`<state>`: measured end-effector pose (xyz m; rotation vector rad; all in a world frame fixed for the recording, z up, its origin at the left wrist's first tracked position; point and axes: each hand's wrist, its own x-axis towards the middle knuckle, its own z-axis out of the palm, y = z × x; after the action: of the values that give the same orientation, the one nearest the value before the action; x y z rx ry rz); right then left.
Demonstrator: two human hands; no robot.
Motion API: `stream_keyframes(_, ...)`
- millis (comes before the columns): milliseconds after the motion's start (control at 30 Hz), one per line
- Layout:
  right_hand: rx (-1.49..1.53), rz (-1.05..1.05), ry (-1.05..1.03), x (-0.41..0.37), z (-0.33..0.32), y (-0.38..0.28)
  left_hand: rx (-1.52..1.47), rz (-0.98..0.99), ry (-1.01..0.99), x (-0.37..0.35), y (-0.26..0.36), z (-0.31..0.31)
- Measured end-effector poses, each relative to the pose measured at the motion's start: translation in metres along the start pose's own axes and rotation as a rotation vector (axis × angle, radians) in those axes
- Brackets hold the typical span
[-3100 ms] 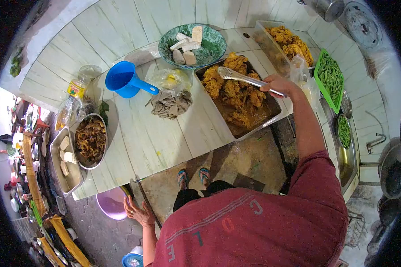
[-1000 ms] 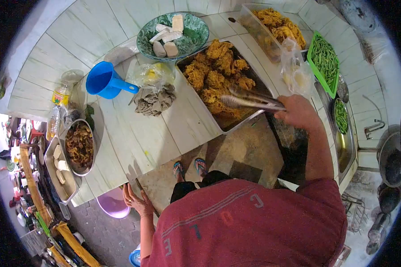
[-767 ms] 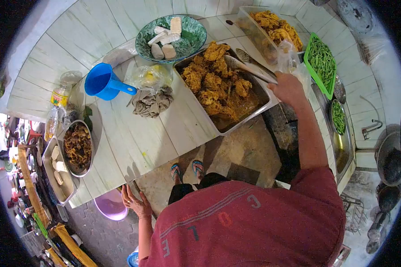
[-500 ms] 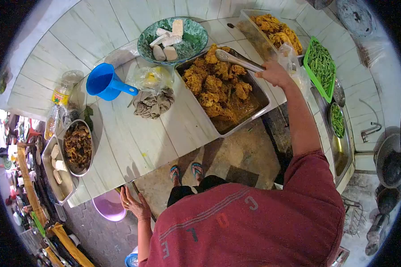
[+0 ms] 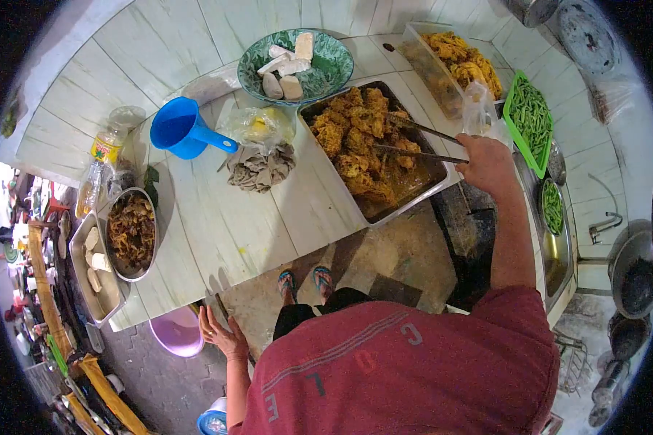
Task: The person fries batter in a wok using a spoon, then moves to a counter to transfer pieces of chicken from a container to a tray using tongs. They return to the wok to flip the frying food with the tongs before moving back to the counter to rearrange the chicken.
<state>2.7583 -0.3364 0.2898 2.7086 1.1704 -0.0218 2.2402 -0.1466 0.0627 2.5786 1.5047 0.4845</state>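
Observation:
My right hand point(image 5: 486, 161) is closed around the handle end of metal tongs point(image 5: 435, 156). The two arms of the tongs are spread, and their tips reach among the fried pieces point(image 5: 359, 123) in a rectangular metal tray point(image 5: 442, 176). Brown sauce shows at the tray's right side. With its fingers apart, my left hand point(image 5: 223, 332) is beside the table's front edge, near a purple basin point(image 5: 168, 335), and holds nothing. Behind the tray is a green patterned bowl point(image 5: 334, 71) with white and beige blocks in it.
A blue dipper point(image 5: 185, 130), a plastic bag point(image 5: 265, 125) and a grey cloth point(image 5: 261, 168) lie left of the tray. An oval dish of dark food point(image 5: 132, 232) stands farther left. At the right are a clear container point(image 5: 432, 76) and a green basket of beans point(image 5: 530, 116).
My right hand has moved down and to the right, and the tongs have opened, their tips now among the pieces. The view has shifted slightly. My left hand stays by the table edge.

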Motion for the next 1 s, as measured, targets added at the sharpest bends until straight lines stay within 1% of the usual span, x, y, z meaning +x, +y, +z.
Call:
stream_keyframes(33,-0.024,-0.010,0.055,-0.004,0.002,0.000,0.005,-0.002,0.002,0.000,-0.002,0.001)
stream_keyframes(133,-0.087,-0.011,0.074,-0.011,0.013,-0.018,0.010,0.000,0.003,0.001,-0.003,0.000)
stream_keyframes(167,-0.087,-0.009,0.074,-0.011,0.018,-0.025,0.012,-0.001,0.002,0.001,-0.003,0.000)
stream_keyframes(233,-0.044,0.073,0.086,-0.010,0.032,-0.038,0.015,0.000,-0.001,-0.001,-0.004,0.003)
stream_keyframes(333,-0.050,0.077,0.076,0.007,0.047,-0.051,0.011,0.022,-0.002,-0.002,-0.001,0.002)
stream_keyframes(433,-0.045,0.034,0.119,0.031,0.061,-0.055,0.001,0.035,0.005,0.000,0.004,-0.002)
stream_keyframes(567,-0.060,-0.005,0.146,0.035,0.053,-0.049,0.008,0.005,0.027,-0.007,-0.002,-0.007)
stream_keyframes(633,0.006,0.042,0.119,0.031,0.050,-0.031,0.019,-0.011,0.040,-0.015,-0.008,-0.010)
stream_keyframes(700,0.219,0.133,0.178,0.018,0.041,-0.015,0.031,-0.036,0.048,-0.028,-0.015,-0.014)
stream_keyframes(767,0.454,0.054,0.199,0.016,0.066,0.026,0.088,-0.092,-0.001,-0.044,-0.025,-0.017)
stream_keyframes(833,0.911,0.351,-0.080,0.002,0.062,0.037,0.069,-0.136,-0.016,-0.064,-0.038,-0.020)
stream_keyframes(867,0.976,0.356,-0.072,-0.006,0.064,0.039,0.045,-0.172,-0.024,-0.074,-0.046,-0.021)
stream_keyframes(900,1.045,0.345,-0.073,-0.014,0.067,0.036,-0.038,-0.281,-0.096,-0.087,-0.055,-0.022)
stream_keyframes(933,1.052,0.325,-0.081,-0.023,0.061,0.026,-0.075,-0.310,-0.135,-0.098,-0.065,-0.025)
stream_keyframes(967,1.140,0.352,-0.085,-0.034,0.058,0.013,-0.093,-0.362,-0.275,-0.115,-0.083,-0.024)
stream_keyframes(1000,1.238,0.305,-0.067,-0.039,0.072,0.007,-0.120,-0.434,-0.404,-0.136,-0.106,-0.017)
